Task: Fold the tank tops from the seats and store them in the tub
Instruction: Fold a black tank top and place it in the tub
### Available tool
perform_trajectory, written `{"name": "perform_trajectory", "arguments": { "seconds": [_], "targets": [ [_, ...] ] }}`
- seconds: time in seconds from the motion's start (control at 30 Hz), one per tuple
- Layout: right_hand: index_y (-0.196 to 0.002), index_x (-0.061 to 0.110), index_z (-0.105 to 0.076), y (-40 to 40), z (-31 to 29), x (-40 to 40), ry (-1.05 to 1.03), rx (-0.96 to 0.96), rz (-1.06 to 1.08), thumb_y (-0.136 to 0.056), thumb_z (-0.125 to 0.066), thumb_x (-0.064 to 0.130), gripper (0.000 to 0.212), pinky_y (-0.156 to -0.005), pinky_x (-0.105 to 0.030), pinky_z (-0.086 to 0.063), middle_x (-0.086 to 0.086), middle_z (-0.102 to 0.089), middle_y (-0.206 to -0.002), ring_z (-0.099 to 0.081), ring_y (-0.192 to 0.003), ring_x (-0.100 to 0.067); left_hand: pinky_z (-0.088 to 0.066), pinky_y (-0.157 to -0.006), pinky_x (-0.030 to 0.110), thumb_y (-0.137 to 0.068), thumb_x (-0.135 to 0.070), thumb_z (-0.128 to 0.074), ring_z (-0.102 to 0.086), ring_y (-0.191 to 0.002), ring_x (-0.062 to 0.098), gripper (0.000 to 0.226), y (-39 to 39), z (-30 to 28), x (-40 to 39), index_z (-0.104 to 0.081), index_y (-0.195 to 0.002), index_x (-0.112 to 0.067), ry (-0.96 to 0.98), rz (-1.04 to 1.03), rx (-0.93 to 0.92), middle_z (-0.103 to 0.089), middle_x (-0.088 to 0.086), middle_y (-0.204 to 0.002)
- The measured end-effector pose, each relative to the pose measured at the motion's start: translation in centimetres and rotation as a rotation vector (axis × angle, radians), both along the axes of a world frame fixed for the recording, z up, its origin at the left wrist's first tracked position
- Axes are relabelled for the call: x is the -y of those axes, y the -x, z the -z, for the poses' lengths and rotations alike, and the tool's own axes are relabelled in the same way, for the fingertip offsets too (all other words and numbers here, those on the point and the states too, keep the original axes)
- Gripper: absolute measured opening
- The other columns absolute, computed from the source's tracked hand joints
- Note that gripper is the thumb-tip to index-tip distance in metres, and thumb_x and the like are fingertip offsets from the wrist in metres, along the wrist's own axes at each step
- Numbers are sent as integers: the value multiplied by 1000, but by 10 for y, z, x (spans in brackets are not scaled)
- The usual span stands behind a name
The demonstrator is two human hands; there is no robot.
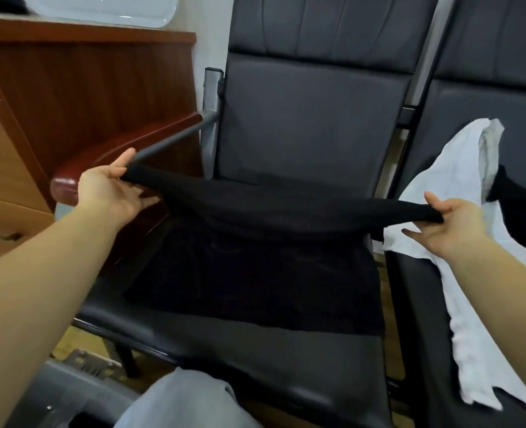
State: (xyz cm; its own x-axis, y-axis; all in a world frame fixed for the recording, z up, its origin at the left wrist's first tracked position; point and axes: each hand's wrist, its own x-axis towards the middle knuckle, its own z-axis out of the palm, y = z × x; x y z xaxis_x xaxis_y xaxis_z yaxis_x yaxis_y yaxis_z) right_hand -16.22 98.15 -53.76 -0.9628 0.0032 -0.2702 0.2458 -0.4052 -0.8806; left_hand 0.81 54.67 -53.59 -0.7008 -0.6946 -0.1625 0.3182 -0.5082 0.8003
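Left hand (pixel 113 193) pinches one end of the black tank top (pixel 255 257), thumb over the fabric; right hand (pixel 450 225) pinches the other end — cloth stretched taut between them. Its lower part lies flat on the dark seat (pixel 271 359). White tank top (pixel 459 211) draped on the neighbouring seat (pixel 487 118). Grey tub (pixel 67 393) at lower left, beside the seat.

The grey tub (pixel 61 393) is cut off at the bottom edge — its inside hidden.
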Motion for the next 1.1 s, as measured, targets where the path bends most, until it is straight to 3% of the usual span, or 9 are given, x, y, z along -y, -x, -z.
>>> {"name": "perform_trajectory", "arguments": {
  "seconds": [0.17, 0.23, 0.3, 0.37, 0.43, 0.53, 0.67, 0.83, 1.1],
  "targets": [
    [-94, 15, -57, -32, 37, -20, -71, 94, 21, -83, -28, 5, 33, -92, -41, -41, -7, -52, -97, -58, -84, -25, -43, -92, 49, -59, -10, -37, -59, -98, 31, 55, -30, 30, -14, -60, -108, -18, -40, 10, 54, -57, 14, -109],
    [-94, 13, -58, -46, 50, -28, -148, 119, 2, -70, -34, 3, 35, -84, -33, -43, -7, -52, -93, -54, -78, -26, -43, -93, 45, -63, -7, -37, -58, -110, 31, 50, -41, 45, -15, -60, -107, -16, -39, 46, 122, -58, 16, -114],
    [-94, 10, -60, -58, 59, -32, -256, 114, -48, -62, -36, 2, 41, -73, -25, -42, -6, -52, -91, -51, -74, -22, -44, -90, 37, -80, 6, -29, -48, -125, 39, 49, -51, 59, -16, -60, -115, -6, 189, 74, 396, -53, 22, -130],
    [-85, 9, -60, -65, 69, -33, -463, 94, -89, -72, -34, -6, 33, -65, -24, -39, -6, -52, -89, -48, -71, -19, -43, -74, 38, -90, 10, -24, -55, -99, 47, 48, -63, 74, -18, -58, -125, 4, 535, 73, 634, -59, 29, -111],
    [-71, 7, -54, -73, 74, -33, -736, 101, -167, -87, -36, -7, 28, -59, -26, -37, -9, -48, -79, -44, -66, -19, -37, -58, 35, -93, -1, -31, -49, -63, 34, 39, -77, 88, -17, -66, -111, -3, 821, 38, 725, -56, 19, -72],
    [-71, 4, -58, -79, 86, -41, -1226, -108, -402, -88, -52, 4, 18, -61, -28, -38, -7, -54, -71, -49, -68, -21, -42, -71, 38, -95, -17, -40, -53, -77, 29, 23, -94, 101, -15, -61, -93, -25, 1154, 122, 952, -61, 11, -82],
    [-70, 16, -59, -91, 87, -32, -1702, -265, -564, -83, -61, 21, 15, -74, -32, -46, 1, -60, -82, -57, -84, -21, -42, -80, 39, -98, -27, -45, -51, -88, 31, 13, -101, 106, -19, -51, -108, -22, 1235, 243, 1097, -57, 8, -91],
    [-70, 26, -56, -112, 83, 18, -1591, -507, -628, -79, -63, 19, 14, -82, -33, -48, 3, -55, -90, -57, -84, -18, -44, -81, 38, -90, -50, -58, -56, -96, 30, 42, -103, 104, -26, -57, -110, -14, 1237, 174, 1133, -60, 10, -105],
    [-107, 22, -60, -151, 88, 142, -1363, -763, -854, -89, -60, 27, 19, -89, -29, -46, 4, -56, -107, -55, -97, -14, -40, -74, 32, -93, -31, -62, -51, -77, 17, 36, -93, 98, -36, -59, -117, -4, 1244, 221, 1067, -56, 4, -89]
  ]
}}
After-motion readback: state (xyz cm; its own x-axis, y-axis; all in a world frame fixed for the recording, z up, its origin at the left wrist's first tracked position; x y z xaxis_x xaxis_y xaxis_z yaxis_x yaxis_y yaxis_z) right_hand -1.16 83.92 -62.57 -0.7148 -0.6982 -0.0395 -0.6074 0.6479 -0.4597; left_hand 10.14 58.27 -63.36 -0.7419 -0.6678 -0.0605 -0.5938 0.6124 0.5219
